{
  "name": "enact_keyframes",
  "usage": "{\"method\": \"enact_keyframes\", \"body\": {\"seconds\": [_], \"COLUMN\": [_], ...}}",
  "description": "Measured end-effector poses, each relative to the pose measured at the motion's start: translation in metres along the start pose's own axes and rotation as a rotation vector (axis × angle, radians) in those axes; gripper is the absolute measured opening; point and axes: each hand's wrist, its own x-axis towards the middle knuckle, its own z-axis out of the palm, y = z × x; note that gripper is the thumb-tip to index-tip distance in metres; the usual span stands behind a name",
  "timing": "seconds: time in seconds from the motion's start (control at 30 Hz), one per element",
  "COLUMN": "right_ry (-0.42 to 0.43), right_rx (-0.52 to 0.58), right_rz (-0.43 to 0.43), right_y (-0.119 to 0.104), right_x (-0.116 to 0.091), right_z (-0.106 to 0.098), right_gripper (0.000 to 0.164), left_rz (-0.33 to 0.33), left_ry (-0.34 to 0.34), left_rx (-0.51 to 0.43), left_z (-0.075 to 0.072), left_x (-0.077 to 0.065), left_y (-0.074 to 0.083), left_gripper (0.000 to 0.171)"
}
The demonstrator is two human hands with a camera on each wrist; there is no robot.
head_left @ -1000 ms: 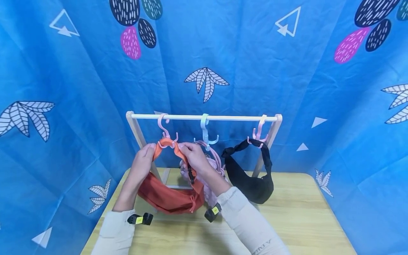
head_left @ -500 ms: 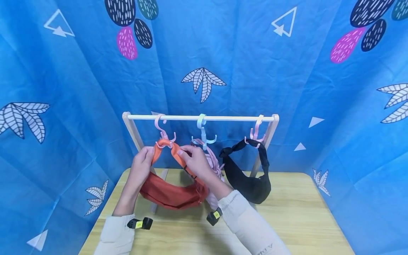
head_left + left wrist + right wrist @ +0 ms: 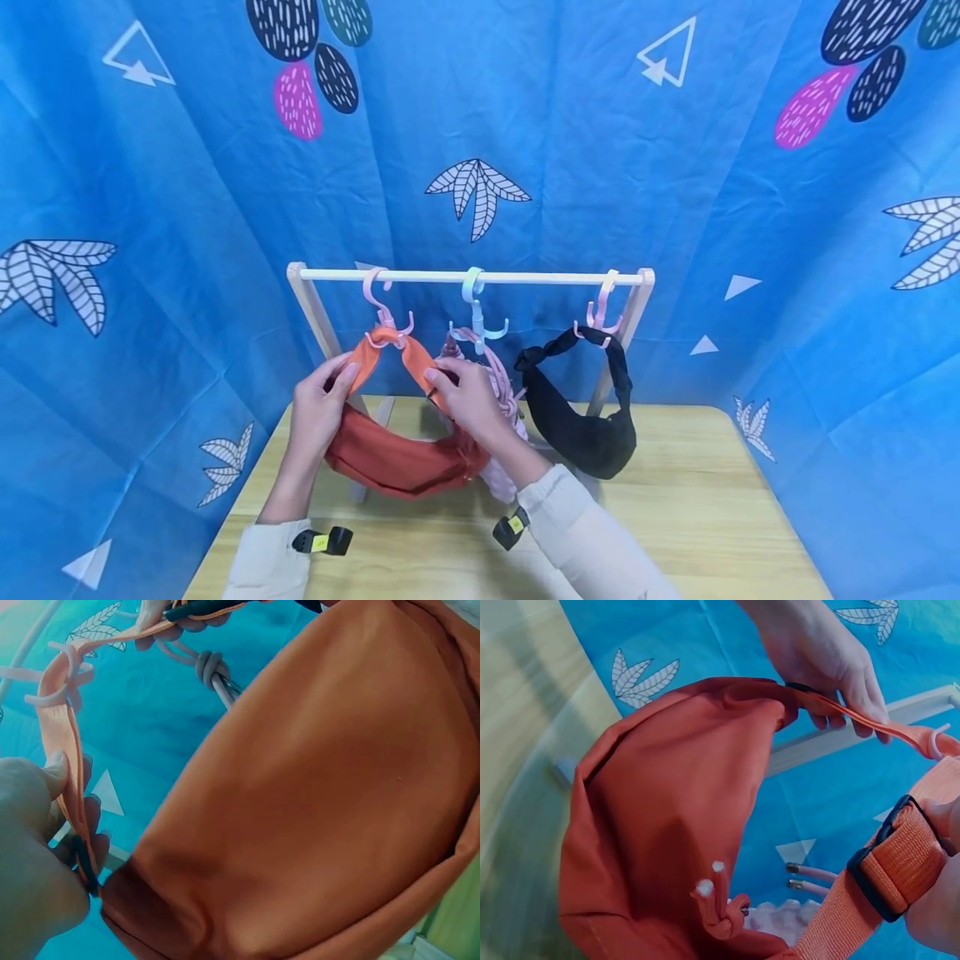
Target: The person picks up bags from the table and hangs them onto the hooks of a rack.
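An orange-red sling bag point(image 3: 408, 462) hangs by its lighter orange strap point(image 3: 417, 358), which loops over a prong of the left pink hook point(image 3: 386, 318). My left hand point(image 3: 315, 410) pinches the strap's left side, thumb on the webbing in the left wrist view. On the other side my right hand point(image 3: 474, 400) pinches the strap just below the hook. A black slide buckle point(image 3: 889, 859) sits on the strap beside my right fingers in the right wrist view. Below, the bag body sags in a curve, and a knotted cord point(image 3: 724, 911) dangles from its zip end.
A wooden rack with a pale rail point(image 3: 435, 276) stands on the wood-grain table point(image 3: 697, 500). Its blue hook point(image 3: 477, 321) carries a pale pink bag point(image 3: 498, 479), partly hidden by my right hand. On the right pink hook point(image 3: 602, 312) hangs a black bag point(image 3: 581, 433). Blue patterned cloth surrounds the table.
Both hands have slid a little down the strap, and its two sides now spread further apart under the hook. The bag has turned slightly, hiding its knotted cord from the head view.
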Motion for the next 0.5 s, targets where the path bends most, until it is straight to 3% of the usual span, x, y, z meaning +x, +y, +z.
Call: {"method": "enact_keyframes", "body": {"seconds": [0.2, 0.5], "right_ry": [0.047, 0.051], "right_rx": [-0.015, -0.063], "right_rz": [-0.059, -0.125], "right_y": [0.004, 0.007], "right_x": [-0.007, -0.020], "right_z": [0.003, 0.002], "right_gripper": [0.022, 0.033], "left_rz": [-0.030, -0.070], "left_ry": [0.014, 0.003], "left_rx": [-0.009, -0.012], "left_z": [-0.004, -0.005], "left_x": [-0.005, -0.010], "left_y": [-0.007, -0.020], "left_gripper": [0.044, 0.044]}}
